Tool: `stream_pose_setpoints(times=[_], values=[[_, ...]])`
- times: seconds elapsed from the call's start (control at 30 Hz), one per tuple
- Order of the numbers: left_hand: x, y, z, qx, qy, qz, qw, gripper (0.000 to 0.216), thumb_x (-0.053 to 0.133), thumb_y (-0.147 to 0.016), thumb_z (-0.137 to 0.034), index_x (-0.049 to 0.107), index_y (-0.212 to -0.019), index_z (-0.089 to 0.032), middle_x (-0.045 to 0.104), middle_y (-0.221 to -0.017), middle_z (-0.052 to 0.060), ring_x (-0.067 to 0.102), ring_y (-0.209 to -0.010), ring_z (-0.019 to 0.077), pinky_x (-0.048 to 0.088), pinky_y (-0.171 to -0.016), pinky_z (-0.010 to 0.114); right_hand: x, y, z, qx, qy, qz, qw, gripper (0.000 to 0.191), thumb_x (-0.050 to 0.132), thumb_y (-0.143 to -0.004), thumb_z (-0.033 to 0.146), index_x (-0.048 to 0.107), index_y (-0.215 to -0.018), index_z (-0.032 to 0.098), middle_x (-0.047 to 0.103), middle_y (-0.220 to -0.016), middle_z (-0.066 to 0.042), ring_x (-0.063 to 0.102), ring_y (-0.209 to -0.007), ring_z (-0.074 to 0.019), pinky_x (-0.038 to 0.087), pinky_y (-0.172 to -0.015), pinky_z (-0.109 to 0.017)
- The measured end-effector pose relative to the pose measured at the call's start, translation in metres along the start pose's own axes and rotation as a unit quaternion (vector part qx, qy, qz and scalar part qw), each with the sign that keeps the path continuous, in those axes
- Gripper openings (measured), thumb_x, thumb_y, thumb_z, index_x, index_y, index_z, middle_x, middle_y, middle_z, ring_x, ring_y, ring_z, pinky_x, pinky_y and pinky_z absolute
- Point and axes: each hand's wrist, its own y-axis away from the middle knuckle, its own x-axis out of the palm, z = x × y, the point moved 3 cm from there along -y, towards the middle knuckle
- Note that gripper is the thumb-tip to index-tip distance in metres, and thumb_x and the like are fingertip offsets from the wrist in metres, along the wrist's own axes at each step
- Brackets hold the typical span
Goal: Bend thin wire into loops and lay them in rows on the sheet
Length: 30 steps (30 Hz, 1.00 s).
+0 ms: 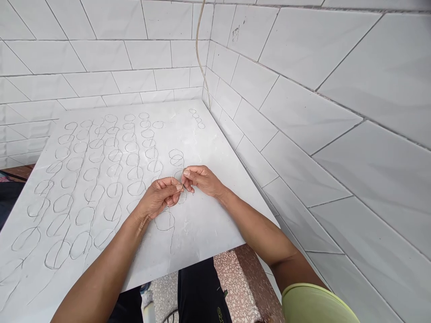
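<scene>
My left hand (pixel 162 192) and my right hand (pixel 204 180) meet over the white tabletop (pixel 215 224), their fingertips nearly touching. Both are closed in a pinch on a thin dark strand with loops (pixel 173 220); whether it is wire or thread I cannot tell. One loop and a loose tail of the strand lie on the table below my left hand. Beyond the fingers, overlapping small rings (pixel 176 157) of similar strand rest on the surface. The exact spot gripped is hidden by the fingertips.
Long rows of looped strands (pixel 115 188) cover the left part of the table. A few small rings (pixel 197 119) lie near the far right corner. Tiled walls (pixel 303 134) border the back and right sides. A pale cable (pixel 198 49) hangs down the corner.
</scene>
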Motion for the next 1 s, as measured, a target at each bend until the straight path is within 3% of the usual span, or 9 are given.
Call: stream_pose_setpoints(times=[0.57,0.7,0.9,1.0], values=[[0.002,-0.001,0.004,-0.004,-0.090,0.022,0.996,0.022,0.075,-0.086,-0.036,0.066,-0.078,-0.017,0.060,-0.061,0.000,0.044,-0.049,0.0079,0.032,-0.048,0.023,0.000,0.001,0.001,0.030,0.074,-0.008,0.997,0.044,0.064,-0.095,0.054,0.060,-0.073,0.016,0.056,-0.060,0.002,0.051,-0.052,-0.0105,0.042,-0.049,-0.023],[0.002,-0.002,0.004,0.006,-0.104,0.004,0.995,0.021,0.073,-0.089,-0.036,0.068,-0.081,-0.017,0.061,-0.064,0.001,0.046,-0.052,0.0087,0.035,-0.049,0.022,-0.002,0.001,0.002,0.021,0.074,-0.028,0.997,0.043,0.062,-0.096,0.054,0.061,-0.074,0.016,0.054,-0.059,0.003,0.051,-0.050,-0.0101,0.042,-0.048,-0.023],[0.000,-0.003,0.003,0.015,-0.101,-0.003,0.995,0.027,0.074,-0.087,-0.032,0.073,-0.110,-0.018,0.066,-0.078,0.003,0.052,-0.058,0.0097,0.045,-0.058,0.025,-0.005,0.000,0.005,0.010,0.059,-0.075,0.995,0.044,0.062,-0.095,0.057,0.062,-0.078,0.016,0.056,-0.062,0.003,0.051,-0.050,-0.0092,0.042,-0.048,-0.023],[-0.001,-0.003,0.002,0.019,-0.091,-0.006,0.996,0.032,0.075,-0.087,-0.033,0.073,-0.114,-0.017,0.070,-0.087,0.007,0.055,-0.059,0.0104,0.046,-0.058,0.026,-0.010,0.000,0.008,-0.007,0.051,-0.101,0.994,0.044,0.061,-0.095,0.058,0.062,-0.079,0.017,0.057,-0.062,0.002,0.050,-0.049,-0.0088,0.042,-0.048,-0.023]])
